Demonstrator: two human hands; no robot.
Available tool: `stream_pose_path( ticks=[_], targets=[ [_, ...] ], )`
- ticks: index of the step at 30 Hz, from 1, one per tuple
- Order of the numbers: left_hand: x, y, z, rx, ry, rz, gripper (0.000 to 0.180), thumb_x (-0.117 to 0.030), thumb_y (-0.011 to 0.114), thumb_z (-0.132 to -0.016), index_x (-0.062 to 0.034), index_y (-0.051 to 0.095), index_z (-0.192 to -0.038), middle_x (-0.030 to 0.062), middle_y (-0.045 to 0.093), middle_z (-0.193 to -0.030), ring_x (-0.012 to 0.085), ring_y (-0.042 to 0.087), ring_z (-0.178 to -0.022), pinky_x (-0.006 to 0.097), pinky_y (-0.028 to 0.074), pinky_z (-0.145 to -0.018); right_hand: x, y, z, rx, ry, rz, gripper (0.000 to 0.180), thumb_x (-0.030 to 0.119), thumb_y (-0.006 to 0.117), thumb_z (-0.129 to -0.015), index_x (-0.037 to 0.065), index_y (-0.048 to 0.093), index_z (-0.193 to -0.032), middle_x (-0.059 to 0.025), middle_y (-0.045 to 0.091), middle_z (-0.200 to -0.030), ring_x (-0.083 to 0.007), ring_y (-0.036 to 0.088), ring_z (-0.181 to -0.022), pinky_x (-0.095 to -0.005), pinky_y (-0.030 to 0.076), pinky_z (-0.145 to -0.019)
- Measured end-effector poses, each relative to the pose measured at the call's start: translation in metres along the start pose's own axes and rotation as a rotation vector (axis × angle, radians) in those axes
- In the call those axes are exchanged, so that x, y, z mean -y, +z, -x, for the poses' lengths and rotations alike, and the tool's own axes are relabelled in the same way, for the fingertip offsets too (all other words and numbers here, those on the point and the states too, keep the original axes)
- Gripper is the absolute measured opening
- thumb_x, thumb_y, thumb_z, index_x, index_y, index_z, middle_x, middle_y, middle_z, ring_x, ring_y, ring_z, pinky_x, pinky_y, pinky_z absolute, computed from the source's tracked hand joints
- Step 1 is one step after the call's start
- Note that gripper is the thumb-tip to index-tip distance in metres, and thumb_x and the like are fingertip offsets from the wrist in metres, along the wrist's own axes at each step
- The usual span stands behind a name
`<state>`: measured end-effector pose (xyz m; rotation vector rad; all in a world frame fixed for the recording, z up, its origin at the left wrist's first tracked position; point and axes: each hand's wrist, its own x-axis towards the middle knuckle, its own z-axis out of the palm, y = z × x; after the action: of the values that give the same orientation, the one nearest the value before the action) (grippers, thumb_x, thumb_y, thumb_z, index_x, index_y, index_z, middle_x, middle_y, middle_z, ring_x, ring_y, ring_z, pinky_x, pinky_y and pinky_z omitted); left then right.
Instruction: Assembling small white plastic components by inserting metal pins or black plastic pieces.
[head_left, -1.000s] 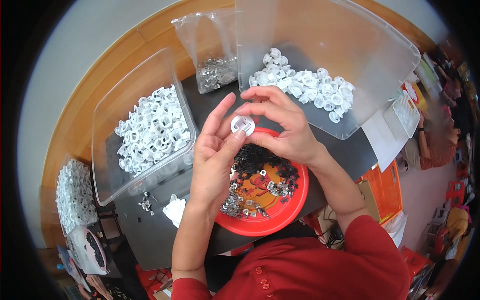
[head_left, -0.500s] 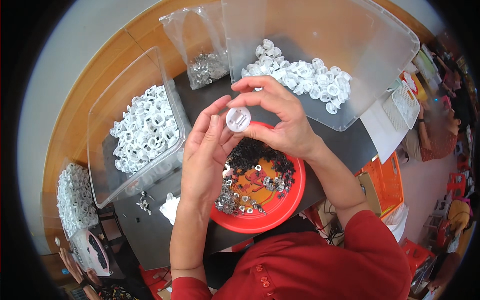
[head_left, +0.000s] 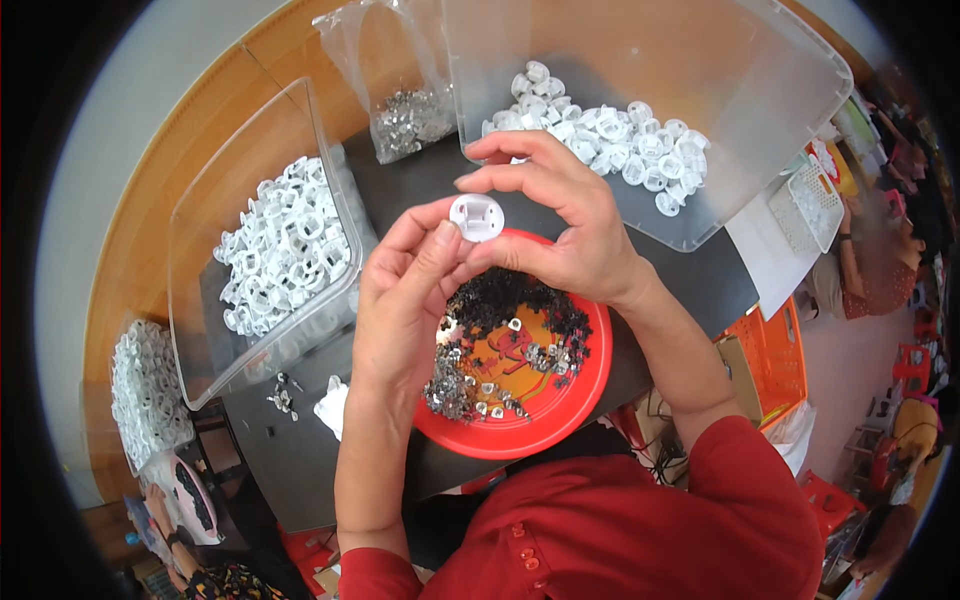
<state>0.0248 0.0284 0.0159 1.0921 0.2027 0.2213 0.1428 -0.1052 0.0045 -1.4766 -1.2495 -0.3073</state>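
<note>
A small round white plastic part [head_left: 477, 219] with a recessed middle is pinched at its left edge between the thumb and fingers of my left hand [head_left: 405, 270]. My right hand [head_left: 575, 225] is beside it, index and middle fingers spread apart above the part. The right thumb lies close under the part's lower edge; whether it touches is hard to tell. Below both hands, a red round tray [head_left: 500, 440] carries piles of small black pieces [head_left: 490, 303] and small metal pieces [head_left: 452, 385].
Clear bins with white parts [head_left: 290, 245] [head_left: 625, 140] stand left and ahead. Between them lies a bag of metal pieces [head_left: 410, 120]. Loose bits [head_left: 284, 395] and a crumpled white tissue [head_left: 332, 408] lie left of the tray. Another person's hand [head_left: 160, 510] is at lower left.
The white part has turned in my left fingers, showing a deeper recess instead of its slotted face. My right fingertips have spread away from it. The other person's hands at lower left have shifted.
</note>
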Motion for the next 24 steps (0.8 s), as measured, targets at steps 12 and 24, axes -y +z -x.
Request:
stream_pose_path(
  ticks=[12, 24],
  targets=[
    [-0.0012, 0.0026, -0.0002, -0.021, -0.039, 0.077, 0.029, -0.017, 0.056, -0.092, -0.0024, 0.053, -0.117, 0.0075, 0.061, -0.108, 0.0136, 0.060, -0.099, 0.030, 0.048, -0.089, -0.0003, 0.0005, 0.0003, 0.047, 0.017, -0.084, 0.033, 0.008, 0.072, -0.069, 0.005, 0.065, -0.101, -0.0091, 0.058, -0.109, -0.0229, 0.058, -0.101, -0.0315, 0.046, -0.087],
    [0.0020, -0.0005, -0.0037, 0.017, -0.091, 0.168, 0.032, -0.015, 0.055, -0.092, -0.0023, 0.052, -0.121, 0.0085, 0.060, -0.112, 0.0142, 0.059, -0.102, 0.030, 0.046, -0.090, -0.0038, 0.0012, 0.0012, 0.071, 0.001, -0.064, 0.033, 0.008, 0.072, -0.070, 0.005, 0.064, -0.102, -0.0094, 0.057, -0.107, -0.0243, 0.058, -0.100, -0.0321, 0.046, -0.087]
  ],
)
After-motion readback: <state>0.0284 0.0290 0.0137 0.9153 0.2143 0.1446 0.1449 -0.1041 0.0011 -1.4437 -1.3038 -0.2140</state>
